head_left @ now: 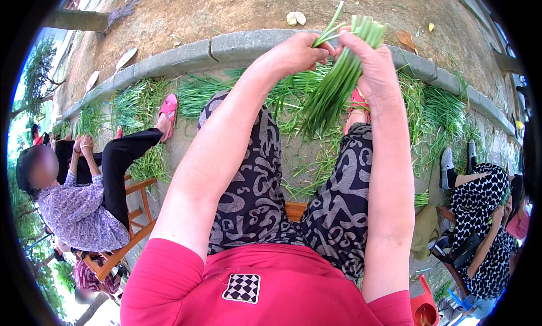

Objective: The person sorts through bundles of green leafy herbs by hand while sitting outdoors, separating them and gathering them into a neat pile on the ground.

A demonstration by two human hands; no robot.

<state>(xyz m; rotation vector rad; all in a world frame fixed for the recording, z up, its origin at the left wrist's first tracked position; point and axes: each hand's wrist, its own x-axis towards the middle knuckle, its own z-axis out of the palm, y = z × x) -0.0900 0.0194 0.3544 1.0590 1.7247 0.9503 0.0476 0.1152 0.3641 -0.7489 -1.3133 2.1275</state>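
Note:
My right hand (370, 60) is wrapped round a thick bunch of long green chives (333, 97). Their pale stem ends point up and away from me, and the leaf tips hang down toward my lap. Close beside it on the left, my left hand (305, 53) is closed on a few loose chive stalks (330, 32), which stick out past its fingers. The fingertips of the two hands nearly meet. Beneath them, more chives (197, 94) lie in heaps along the ground, some neatly laid, others scattered round my feet.
A grey stone curb (243, 45) curves beyond the heaps, with bare soil (226, 12) behind it. To my left a person (79, 207) sits on a wooden chair (141, 213). Another person in a patterned dress (483, 213) sits at right. A red plastic stool (423, 309) stands near my right elbow.

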